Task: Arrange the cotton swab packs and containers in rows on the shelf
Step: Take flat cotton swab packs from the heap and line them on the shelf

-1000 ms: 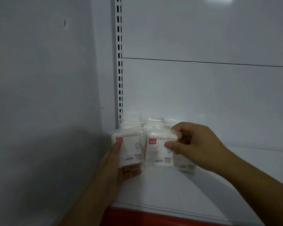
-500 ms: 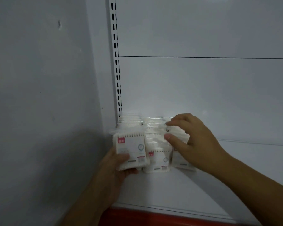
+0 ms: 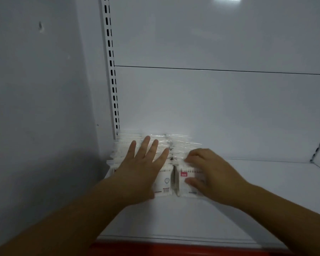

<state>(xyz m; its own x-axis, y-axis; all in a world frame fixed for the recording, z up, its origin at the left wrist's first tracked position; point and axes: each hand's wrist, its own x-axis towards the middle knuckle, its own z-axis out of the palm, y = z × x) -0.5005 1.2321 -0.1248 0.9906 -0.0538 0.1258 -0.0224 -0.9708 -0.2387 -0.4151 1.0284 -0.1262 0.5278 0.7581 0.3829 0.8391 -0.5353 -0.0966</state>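
several rows of cotton swab packs (image 3: 181,145) on shelf (image 3: 192,218); left hand (image 3: 144,169) flat atop, fingers splayed; right hand (image 3: 211,172) pinching front pack (image 3: 181,187).

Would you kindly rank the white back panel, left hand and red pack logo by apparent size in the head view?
1. White shelf back panel
2. Left hand, enlarged by nearness
3. Small red logo

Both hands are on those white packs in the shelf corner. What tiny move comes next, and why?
Likely nudge the right front pack leftward with the right hand, which pinches it: a dark gap separates it from the neighbouring pack, while the left hand lies flat on the other rows.
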